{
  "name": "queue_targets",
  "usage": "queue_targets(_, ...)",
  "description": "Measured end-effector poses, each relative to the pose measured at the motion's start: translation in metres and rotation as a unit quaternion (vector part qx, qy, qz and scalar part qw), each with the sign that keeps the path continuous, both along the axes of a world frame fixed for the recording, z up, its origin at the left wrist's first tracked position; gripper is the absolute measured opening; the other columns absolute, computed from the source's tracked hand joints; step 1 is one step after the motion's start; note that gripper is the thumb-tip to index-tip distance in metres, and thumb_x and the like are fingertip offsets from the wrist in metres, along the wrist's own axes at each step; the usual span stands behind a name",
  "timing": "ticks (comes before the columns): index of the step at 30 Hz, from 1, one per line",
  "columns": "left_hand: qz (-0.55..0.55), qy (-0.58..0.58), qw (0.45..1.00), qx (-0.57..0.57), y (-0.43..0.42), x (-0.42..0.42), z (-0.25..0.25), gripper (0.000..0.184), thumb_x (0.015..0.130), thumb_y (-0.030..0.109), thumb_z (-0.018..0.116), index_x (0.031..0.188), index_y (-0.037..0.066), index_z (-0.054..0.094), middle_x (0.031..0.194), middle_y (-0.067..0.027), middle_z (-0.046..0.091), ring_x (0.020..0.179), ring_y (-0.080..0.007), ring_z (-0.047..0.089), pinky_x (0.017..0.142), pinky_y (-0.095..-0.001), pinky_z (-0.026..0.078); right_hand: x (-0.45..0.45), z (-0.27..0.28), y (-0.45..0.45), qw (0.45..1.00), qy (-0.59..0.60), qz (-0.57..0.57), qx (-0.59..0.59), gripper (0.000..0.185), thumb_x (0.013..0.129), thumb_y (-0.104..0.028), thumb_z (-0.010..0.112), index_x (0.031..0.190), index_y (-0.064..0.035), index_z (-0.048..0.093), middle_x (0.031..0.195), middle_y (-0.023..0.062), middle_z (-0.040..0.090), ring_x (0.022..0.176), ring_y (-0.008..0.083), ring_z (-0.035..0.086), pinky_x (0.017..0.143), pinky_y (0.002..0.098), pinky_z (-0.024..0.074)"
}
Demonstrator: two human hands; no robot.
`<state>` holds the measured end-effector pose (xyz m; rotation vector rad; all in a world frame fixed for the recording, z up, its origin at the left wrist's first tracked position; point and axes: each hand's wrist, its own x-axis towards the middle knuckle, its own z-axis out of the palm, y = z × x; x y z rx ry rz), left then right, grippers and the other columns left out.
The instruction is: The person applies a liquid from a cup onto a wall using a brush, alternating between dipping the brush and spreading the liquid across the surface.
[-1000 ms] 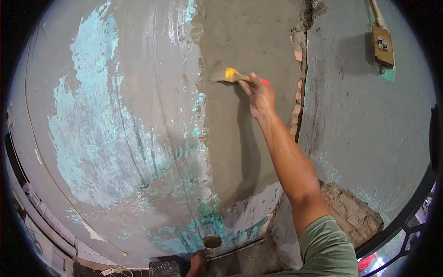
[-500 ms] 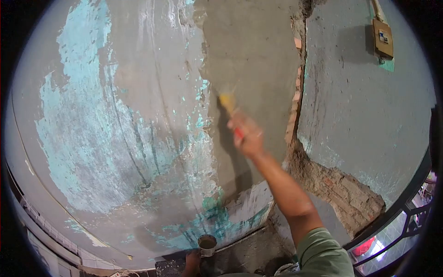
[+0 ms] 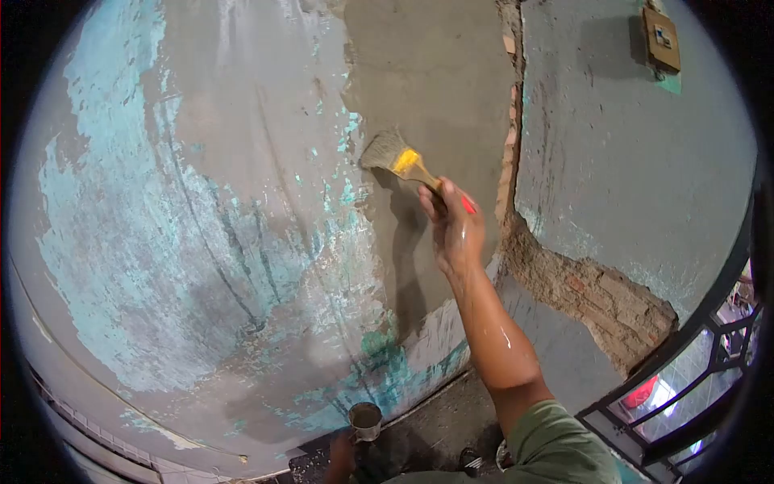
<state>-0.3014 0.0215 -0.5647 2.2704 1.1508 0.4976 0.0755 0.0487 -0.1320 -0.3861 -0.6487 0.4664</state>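
Observation:
My right hand (image 3: 458, 230) grips a flat paintbrush (image 3: 409, 163) with a yellow ferrule and a handle showing some red. Its grey, wet-looking bristles press against the left side of a darker, smooth plaster strip (image 3: 439, 89), close to the ragged edge of the old painted wall. Wet spots shine on the right forearm. Low in the view, my left hand (image 3: 340, 456) is dark and blurred at the side of a small metal cup (image 3: 365, 421) holding greyish liquid. It appears closed on the cup, though the fingers are hardly visible.
Peeling turquoise paint (image 3: 145, 266) covers the wall on the left. A broken channel with exposed brick (image 3: 597, 302) runs down and right of the plaster. An electrical box (image 3: 662, 40) hangs at upper right. A dark-framed window or door (image 3: 701, 387) stands at lower right.
The brush has turned from a steep angle to a leftward slant, with its bristles now spread on the plaster. My right hand has shifted slightly right and up in view. The camera view has shifted a little.

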Motion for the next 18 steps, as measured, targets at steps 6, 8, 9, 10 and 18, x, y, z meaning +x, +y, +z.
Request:
queue_targets(6, 0.183, -0.227, 0.872, -0.393, 0.015, 0.013, -0.032, 0.028, 0.093, 0.023, 0.055, 0.11, 0.003, 0.065, 0.08, -0.0091, 0.063, 0.072, -0.0275, 0.061, 0.067, -0.0373, 0.052, 0.019, -0.161, 0.03, 0.948, 0.261, 0.177, -0.043, 0.022, 0.094, -0.014, 0.06, 0.106, 0.0039, 0.055, 0.107, 0.0145, 0.062, 0.096, 0.0237, 0.065, 0.088, 0.0298, 0.058)
queue_targets(8, 0.041, -0.133, 0.949, -0.282, -0.015, 0.01, 0.061, 0.033, 0.096, 0.023, 0.052, 0.119, 0.001, 0.059, 0.105, -0.0148, 0.06, 0.093, -0.0306, 0.059, 0.084, -0.0426, 0.049, 0.009, -0.215, 0.004, 0.942, 0.292, 0.143, -0.08, 0.023, 0.095, -0.012, 0.057, 0.111, 0.0035, 0.052, 0.112, 0.0145, 0.06, 0.1, 0.0238, 0.063, 0.09, 0.0286, 0.0562)
queue_targets(9, -0.028, -0.085, 0.971, -0.219, -0.019, 0.012, 0.086, 0.035, 0.098, 0.023, 0.051, 0.124, 0.0, 0.056, 0.118, -0.0176, 0.059, 0.104, -0.0321, 0.058, 0.092, -0.0452, 0.047, 0.011, -0.25, -0.002, 0.938, 0.309, 0.121, -0.102, 0.023, 0.096, -0.013, 0.057, 0.111, 0.0038, 0.053, 0.11, 0.0148, 0.061, 0.098, 0.0243, 0.063, 0.088, 0.0297, 0.056)
queue_targets(10, 0.007, -0.155, 0.94, -0.304, -0.015, 0.015, 0.081, 0.034, 0.098, 0.022, 0.052, 0.124, 0.0, 0.056, 0.119, -0.0176, 0.058, 0.105, -0.0325, 0.058, 0.092, -0.0459, 0.047, 0.015, -0.292, -0.013, 0.939, 0.299, 0.1, -0.14, 0.023, 0.095, -0.013, 0.058, 0.111, 0.004, 0.054, 0.109, 0.015, 0.061, 0.097, 0.0242, 0.063, 0.088, 0.0308, 0.0559)
queue_targets(18, 0.092, -0.307, 0.831, -0.453, -0.003, 0.009, -0.007, 0.035, 0.097, 0.02, 0.054, 0.126, 0.001, 0.054, 0.126, -0.0163, 0.054, 0.114, -0.0318, 0.053, 0.094, -0.048, 0.046, 0.019, -0.176, -0.026, 0.971, 0.191, 0.089, -0.116, 0.025, 0.092, -0.018, 0.064, 0.11, -0.0014, 0.058, 0.104, 0.0091, 0.065, 0.089, 0.0196, 0.066, 0.072, 0.0272, 0.0572)
